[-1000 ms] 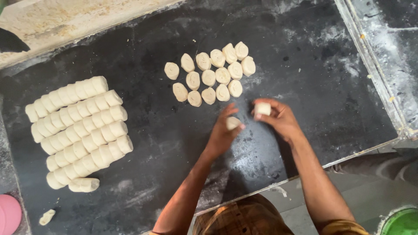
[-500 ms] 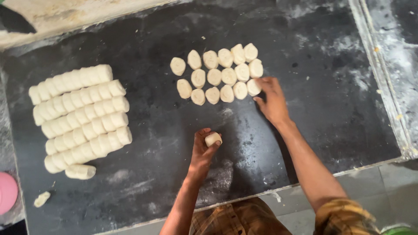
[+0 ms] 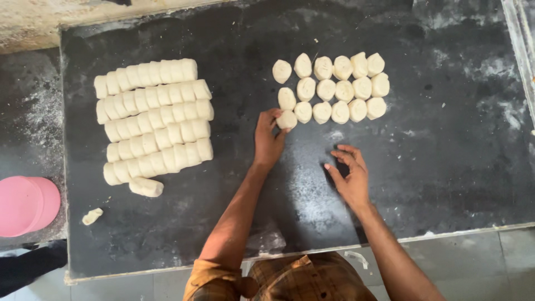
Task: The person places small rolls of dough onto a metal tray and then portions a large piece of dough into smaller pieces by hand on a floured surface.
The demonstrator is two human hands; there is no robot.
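The left hand (image 3: 269,139) reaches up the dark, flour-dusted bench (image 3: 434,150) and has its fingertips on a small round dough ball (image 3: 287,119), the lowest left piece of the cluster. The fingers curl round the ball's left and lower edge; part of that side is covered by them, so how firmly the grip closes cannot be told, only that it is on the ball, which rests on the bench surface. The ball touches its neighbours in the cluster of dough balls (image 3: 334,86), three loose rows set close together near the top centre of the bench.

The right hand (image 3: 350,175) lies lower and to the right, well apart from the cluster, fingers spread and slightly bent over a white floury patch (image 3: 312,195), holding nothing. Whether its fingertips press the bench or hover just above is hard to make out.

On the left of the bench lie stacked rows of cut dough logs (image 3: 153,120), packed side by side, with one loose piece (image 3: 146,187) at the lower edge touching the stack. A small dough scrap (image 3: 92,216) sits apart, near the bench's left edge. Beyond that edge, a pink round lid or bowl (image 3: 28,205) is cut off by the frame. At the bottom, the person's checked shirt (image 3: 301,281) hides the bench's near edge, and both forearms run out of view there.
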